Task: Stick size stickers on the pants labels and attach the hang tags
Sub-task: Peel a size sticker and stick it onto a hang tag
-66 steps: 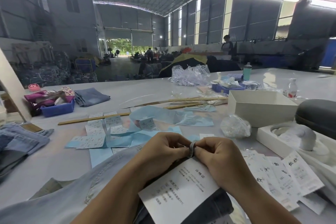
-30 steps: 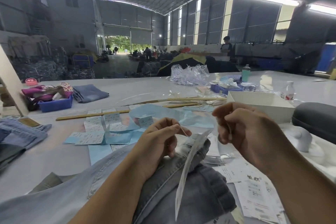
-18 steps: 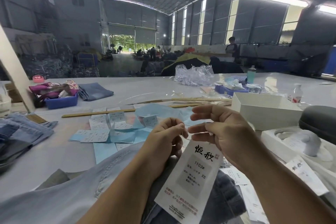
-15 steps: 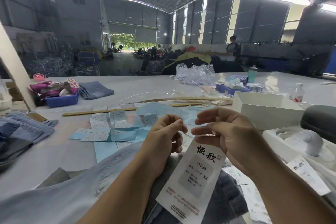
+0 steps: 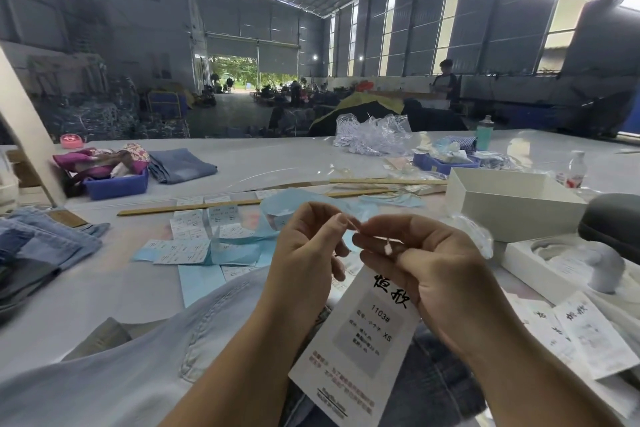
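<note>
Hands: two, a left hand [image 5: 304, 253] and a right hand [image 5: 422, 267]
Hang tags held up: one hang tag [image 5: 360, 333] (printed 1103# and XS)
Loose hang tags lying at the right: at least two, the hang tag pile [image 5: 585, 329]; more may sit underneath
Blue plastic bins: two, a left bin [image 5: 116, 185] and a far bin [image 5: 436, 165]
Wooden sticks: about three, the longest wooden stick [image 5: 187, 207]
White boxes: two, an open white box [image 5: 509, 208] and a white tray box [image 5: 540, 263]
Bottles: two, a teal bottle [image 5: 485, 133] and a clear water bottle [image 5: 573, 172]
Sticker sheets: too blurred and overlapped to count, the sticker sheets [image 5: 194, 239]
</note>
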### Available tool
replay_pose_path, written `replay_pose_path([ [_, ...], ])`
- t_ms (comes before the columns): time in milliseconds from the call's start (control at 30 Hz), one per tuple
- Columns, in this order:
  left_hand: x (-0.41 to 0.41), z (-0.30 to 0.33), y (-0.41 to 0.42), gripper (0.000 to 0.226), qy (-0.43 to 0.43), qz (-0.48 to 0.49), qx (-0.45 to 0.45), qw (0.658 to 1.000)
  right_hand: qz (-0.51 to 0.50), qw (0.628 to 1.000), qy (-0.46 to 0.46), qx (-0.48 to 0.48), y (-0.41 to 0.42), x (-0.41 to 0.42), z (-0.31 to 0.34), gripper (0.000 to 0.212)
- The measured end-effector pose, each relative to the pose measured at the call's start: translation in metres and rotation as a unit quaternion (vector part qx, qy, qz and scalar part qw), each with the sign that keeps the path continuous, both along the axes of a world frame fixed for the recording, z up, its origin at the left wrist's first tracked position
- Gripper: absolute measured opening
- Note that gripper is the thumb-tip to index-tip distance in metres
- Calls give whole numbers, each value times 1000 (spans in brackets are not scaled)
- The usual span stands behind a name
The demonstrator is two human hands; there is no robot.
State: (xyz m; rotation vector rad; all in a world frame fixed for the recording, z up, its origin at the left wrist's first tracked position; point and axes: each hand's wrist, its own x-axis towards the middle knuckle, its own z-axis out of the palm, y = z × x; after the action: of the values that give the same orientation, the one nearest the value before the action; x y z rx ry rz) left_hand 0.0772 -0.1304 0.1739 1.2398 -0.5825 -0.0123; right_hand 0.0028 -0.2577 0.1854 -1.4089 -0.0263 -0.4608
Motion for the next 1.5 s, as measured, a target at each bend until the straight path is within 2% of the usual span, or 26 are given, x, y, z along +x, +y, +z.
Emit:
replay_pose_path([
  [100,-1,1,1,17,-5,-20,0,1000,-12,999,5,-39,-1,-1,1,38],
  [200,-2,2,1,15,-8,-33,-3,999,-22,999,-3,-35,1,-3,2,34],
  [367,-3,-2,-1,22,-52,-31,49,997,-69,995,-18,-67,5,-6,-1,25],
  [467,0,-4,-1,22,-68,-31,82,994,-127,984,-25,-124,7,-8,1,4],
  [533,0,-5,-1,19,-71,-45,97,992,-166,973,-21,-161,6,-9,-1,12],
  [667,-1,-5,-1,15,-80,-80,99,989,-215,958,-39,-183,6,-9,0,9],
  [967,1,-5,-1,9,-76,-92,87,989,-181,949,-2,-257,6,-10,3,20],
  [1067,1,-4,-1,5,-74,-86,83,990,-189,940,-6,-285,7,-9,3,16],
  [1300,1,-5,1,6,-73,-72,67,992,-213,948,-33,-236,2,-4,0,16],
  [1500,1,-7,1,6,-108,-83,92,986,-138,979,-19,-151,0,-5,0,15],
])
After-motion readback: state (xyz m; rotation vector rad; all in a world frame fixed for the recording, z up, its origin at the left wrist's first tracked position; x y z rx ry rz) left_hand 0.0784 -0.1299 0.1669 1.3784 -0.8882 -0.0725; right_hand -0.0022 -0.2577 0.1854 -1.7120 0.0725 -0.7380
